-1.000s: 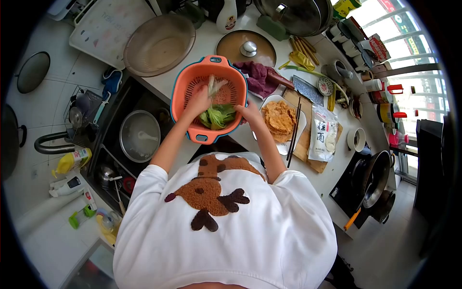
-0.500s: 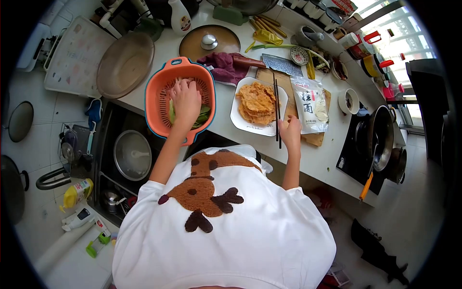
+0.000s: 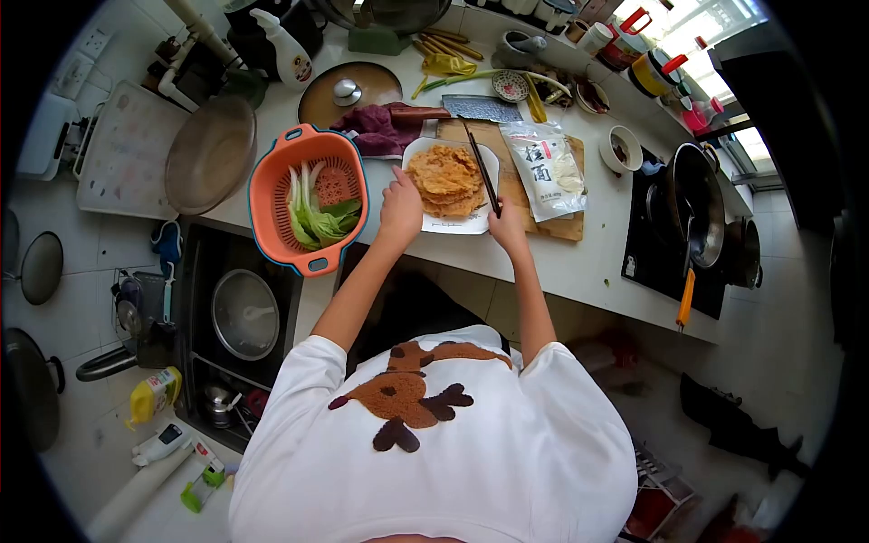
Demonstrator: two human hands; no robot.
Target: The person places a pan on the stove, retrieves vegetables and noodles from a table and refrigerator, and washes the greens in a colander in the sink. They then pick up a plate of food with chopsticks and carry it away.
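Note:
My left hand (image 3: 400, 208) is at the left rim of a white square plate (image 3: 450, 225), its fingers closed on that edge. Orange, mashed-looking food (image 3: 447, 181) is heaped on the plate. At the plate's lower right corner, my right hand (image 3: 508, 226) is closed around the lower end of a pair of dark chopsticks (image 3: 481, 163), which slant up along the plate's right side. Left of my left hand stands an orange colander (image 3: 262, 195) holding green leafy vegetables (image 3: 317, 217). A packet of noodles (image 3: 545, 172) lies right of the chopsticks.
A cutting board (image 3: 570, 226) lies under the packet, with a cleaver (image 3: 484, 108) behind it. A purple cloth (image 3: 367, 134) and a pot lid (image 3: 362, 95) are behind the colander. A wok (image 3: 697, 213) sits on the stove at right; the sink (image 3: 208, 357) is at lower left.
My left hand has left the vegetables in the colander and moved right to the plate's left edge. My right hand is now around the chopsticks' lower end. The view has shifted.

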